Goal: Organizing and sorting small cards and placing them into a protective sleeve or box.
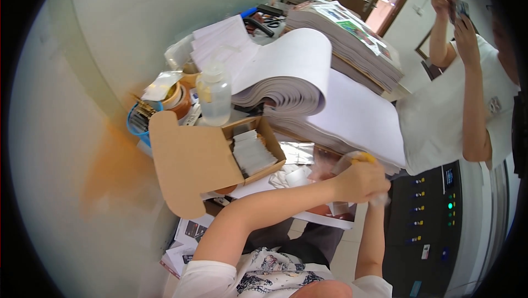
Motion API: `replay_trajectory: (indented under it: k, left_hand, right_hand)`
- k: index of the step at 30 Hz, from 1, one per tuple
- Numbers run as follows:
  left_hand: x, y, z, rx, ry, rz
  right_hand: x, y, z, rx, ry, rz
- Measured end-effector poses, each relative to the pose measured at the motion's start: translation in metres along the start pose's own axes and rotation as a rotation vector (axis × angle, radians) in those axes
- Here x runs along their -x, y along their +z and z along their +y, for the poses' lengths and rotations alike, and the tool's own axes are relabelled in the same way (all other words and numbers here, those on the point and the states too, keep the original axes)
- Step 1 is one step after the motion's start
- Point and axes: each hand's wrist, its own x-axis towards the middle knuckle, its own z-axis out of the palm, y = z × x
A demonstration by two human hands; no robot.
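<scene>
My left hand reaches across to the right above the small white-edged tabletop, fingers curled closed. My right hand is raised against it and mostly hidden behind it. Where they meet, a blurred see-through item shows, with a yellow part above the left knuckles; its kind I cannot make out. Below and left of the hands are a silvery plastic packet and crumpled white material. An open cardboard box holds a stack of thin pale sleeves.
Beyond the box stand a translucent bottle with liquid, a blue basket and tape rolls. Curled white paper lies on thick stacks. At right, a person holds a small object up, near a dark control panel.
</scene>
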Motion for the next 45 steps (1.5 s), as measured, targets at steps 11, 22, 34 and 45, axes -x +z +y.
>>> replay_trajectory:
  k: [11, 22, 34, 45]
  left_hand:
    - [0.008, 0.006, 0.009, 0.010, 0.128, -0.226]
    - [0.010, 0.005, 0.012, 0.000, 0.143, -0.220]
    - [0.011, 0.007, 0.012, 0.079, 0.261, -0.109]
    - [0.007, 0.005, 0.018, 0.316, -0.165, -0.014]
  right_hand:
    - [-0.041, 0.063, -0.048, 0.314, 0.626, -0.412]
    - [-0.042, 0.090, -0.066, 1.072, -0.384, -0.577]
    - [-0.092, 0.190, -0.118, 0.785, -0.576, -0.924]
    - [-0.090, 0.276, -0.100, 0.852, -0.256, -1.418]
